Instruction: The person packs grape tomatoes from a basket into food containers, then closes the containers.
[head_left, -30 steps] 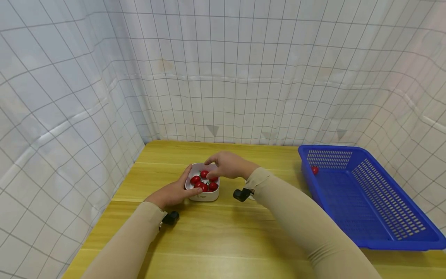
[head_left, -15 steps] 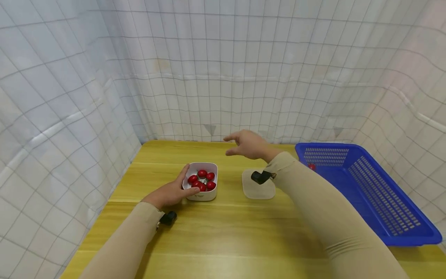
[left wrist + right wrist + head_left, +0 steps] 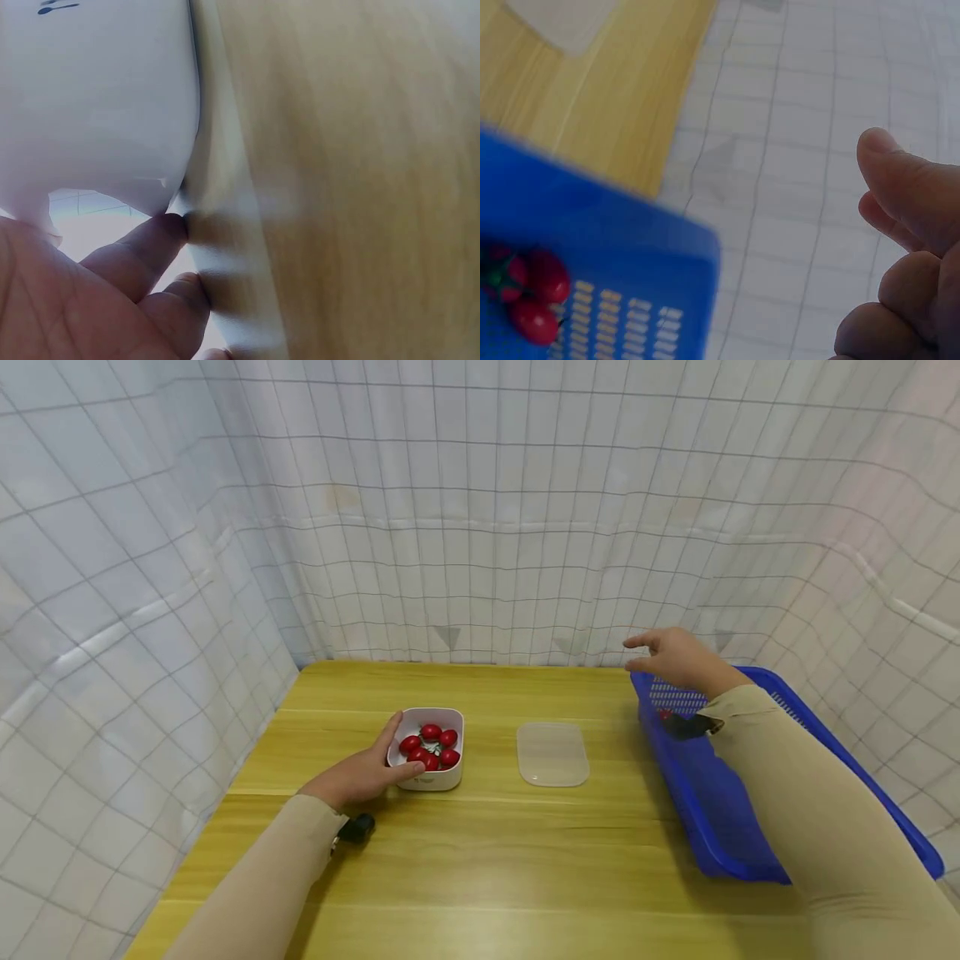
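A white box of small red tomatoes stands left of centre on the wooden table. My left hand grips the box, fingers along its left wall and thumb on its front. The left wrist view shows the box's wall close up, with my fingers beneath it. My right hand hovers empty above the near-left corner of the blue basket, fingers loosely bent. Inside the basket lie a few red tomatoes, below and left of my right hand.
A clear plastic lid lies flat on the table between the box and the basket. White gridded curtains close off the table at the back, left and right. My right sleeve stretches over the basket.
My right hand left the box of tomatoes and swung right, past the lid, to above the basket's corner. My left hand kept its grip on the box.
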`<state>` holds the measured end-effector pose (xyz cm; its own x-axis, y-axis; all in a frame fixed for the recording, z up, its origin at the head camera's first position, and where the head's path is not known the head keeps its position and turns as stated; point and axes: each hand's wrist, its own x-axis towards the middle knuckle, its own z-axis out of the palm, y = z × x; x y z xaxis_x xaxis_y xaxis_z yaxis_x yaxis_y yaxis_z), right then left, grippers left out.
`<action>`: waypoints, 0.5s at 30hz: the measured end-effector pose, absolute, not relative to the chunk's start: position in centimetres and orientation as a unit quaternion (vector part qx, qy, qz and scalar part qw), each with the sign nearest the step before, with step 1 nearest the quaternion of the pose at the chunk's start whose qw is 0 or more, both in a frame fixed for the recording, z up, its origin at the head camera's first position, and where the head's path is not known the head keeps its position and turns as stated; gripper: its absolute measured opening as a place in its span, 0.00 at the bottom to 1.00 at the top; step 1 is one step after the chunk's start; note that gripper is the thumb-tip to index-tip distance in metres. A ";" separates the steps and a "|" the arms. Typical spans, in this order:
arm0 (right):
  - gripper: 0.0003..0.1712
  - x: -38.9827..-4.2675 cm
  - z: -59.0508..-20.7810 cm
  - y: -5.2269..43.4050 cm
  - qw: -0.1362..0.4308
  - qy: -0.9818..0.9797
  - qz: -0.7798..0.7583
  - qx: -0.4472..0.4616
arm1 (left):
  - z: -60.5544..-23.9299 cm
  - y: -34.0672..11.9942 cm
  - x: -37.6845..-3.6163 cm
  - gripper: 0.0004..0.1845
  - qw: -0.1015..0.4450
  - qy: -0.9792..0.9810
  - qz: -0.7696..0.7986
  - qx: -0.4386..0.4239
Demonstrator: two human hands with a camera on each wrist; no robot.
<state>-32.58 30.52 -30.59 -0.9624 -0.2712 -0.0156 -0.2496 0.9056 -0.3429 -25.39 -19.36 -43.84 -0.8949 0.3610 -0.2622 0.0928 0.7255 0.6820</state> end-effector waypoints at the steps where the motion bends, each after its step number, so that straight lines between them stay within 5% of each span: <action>1: 0.30 -32.5 -31.1 31.6 0.036 0.977 -0.168 -0.129 | -43.8 -19.4 -25.4 0.61 0.192 0.910 0.346 0.124; 15: 0.26 -32.0 -37.8 39.5 0.073 0.982 -0.112 -0.131 | -44.0 -19.2 -25.6 0.63 0.198 0.907 0.355 0.111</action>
